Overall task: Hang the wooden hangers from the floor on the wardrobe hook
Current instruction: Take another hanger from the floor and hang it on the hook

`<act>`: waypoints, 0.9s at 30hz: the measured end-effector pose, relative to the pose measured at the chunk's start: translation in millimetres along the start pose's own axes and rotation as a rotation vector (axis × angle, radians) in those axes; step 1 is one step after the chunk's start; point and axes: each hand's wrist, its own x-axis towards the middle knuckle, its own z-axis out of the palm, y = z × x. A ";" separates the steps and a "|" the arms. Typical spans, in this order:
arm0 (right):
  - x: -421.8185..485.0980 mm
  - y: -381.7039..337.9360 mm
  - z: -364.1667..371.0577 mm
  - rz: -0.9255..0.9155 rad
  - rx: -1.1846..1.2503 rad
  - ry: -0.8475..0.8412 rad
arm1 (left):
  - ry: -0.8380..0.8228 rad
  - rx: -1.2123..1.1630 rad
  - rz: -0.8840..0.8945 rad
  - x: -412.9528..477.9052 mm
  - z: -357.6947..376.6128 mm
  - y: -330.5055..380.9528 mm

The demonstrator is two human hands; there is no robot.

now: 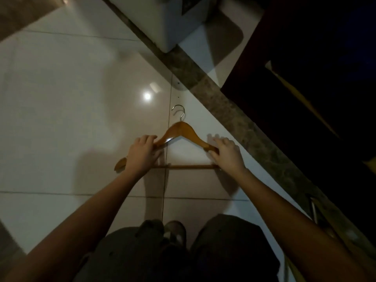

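Observation:
A wooden hanger (181, 131) with a metal hook (179, 111) lies over the glossy tiled floor (61, 119), hook pointing away from me. My left hand (141, 154) grips its left shoulder, fingers curled round the wood. My right hand (228, 154) grips the right shoulder the same way. The hanger's lower bar (191, 166) shows between my hands, and its left tip sticks out behind my left wrist. I cannot tell whether the hanger still touches the floor. No wardrobe hook is in view.
A dark wooden wardrobe (305, 88) fills the right side, behind a marbled stone strip (234, 110) running diagonally. A white appliance (162, 23) stands at the top. My knees (183, 251) and a shoe are at the bottom.

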 end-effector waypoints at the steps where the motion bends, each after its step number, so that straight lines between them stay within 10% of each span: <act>1: 8.3 0.0 11.8 -0.020 -0.056 -0.001 | -0.003 0.035 -0.011 9.4 10.7 -10.0; 10: -40.4 -1.7 -9.6 -0.091 -0.084 -0.002 | -0.210 0.207 -0.011 -23.7 -29.7 -10.0; 27: -378.9 -63.5 -466.5 0.197 0.367 0.353 | -0.266 -0.327 0.176 -208.6 -469.4 296.6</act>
